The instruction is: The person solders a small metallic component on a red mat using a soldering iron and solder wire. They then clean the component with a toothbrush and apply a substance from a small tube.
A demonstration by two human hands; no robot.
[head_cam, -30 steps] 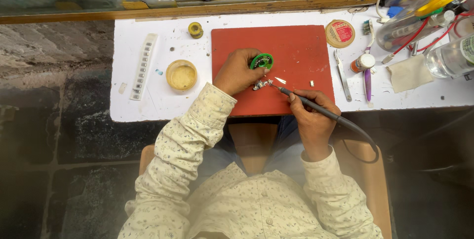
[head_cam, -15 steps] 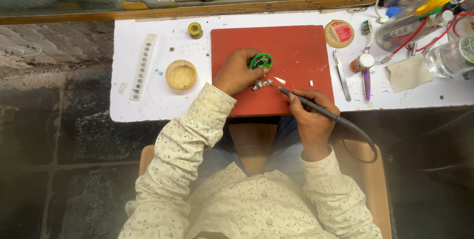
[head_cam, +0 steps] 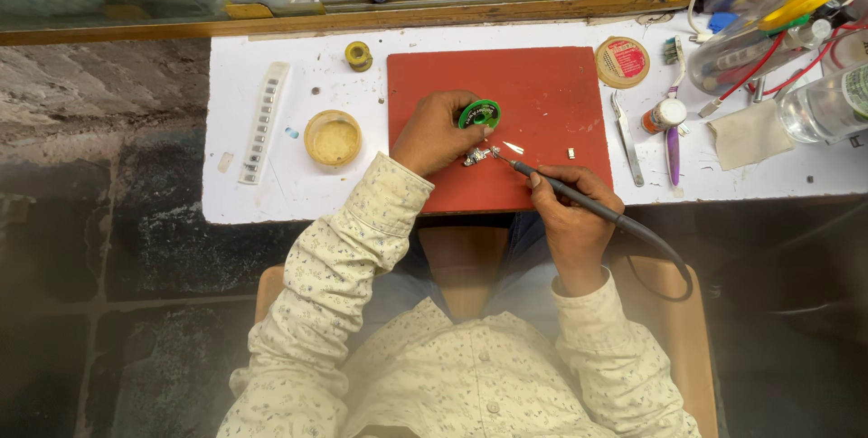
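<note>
Down at the white worktop (head_cam: 271, 194), both hands are at work over the flat red rectangular mat (head_cam: 542, 85). The left hand (head_cam: 432, 135) is curled in, fingers bunched at the rim of the small round green spool (head_cam: 479, 114), which lies on the mat and touches the fingertips. Just below those fingertips sits a small shiny metal piece (head_cam: 476, 157), also on the mat; the left hand appears to pin it down, though the exact grip is too small to make out.

The right hand (head_cam: 568, 221) is closed pen-style around the slim dark soldering iron (head_cam: 579, 198), fingers wrapped tight on the handle. Its tip points up and left, landing right at the metal piece. The iron's dark cable (head_cam: 665, 262) loops away behind the wrist.

On the mat near the tip lie a small pale sliver (head_cam: 514, 147) and, further right, a tiny pale block (head_cam: 570, 153).

Left of the mat: a round yellowish open tin (head_cam: 333, 137), a small yellow reel (head_cam: 358, 56), a long white strip (head_cam: 263, 122). To the right: a round tin with red lid (head_cam: 622, 62), metal tweezers (head_cam: 626, 138), a purple-handled tool (head_cam: 673, 153), a folded beige cloth (head_cam: 749, 133).
</note>
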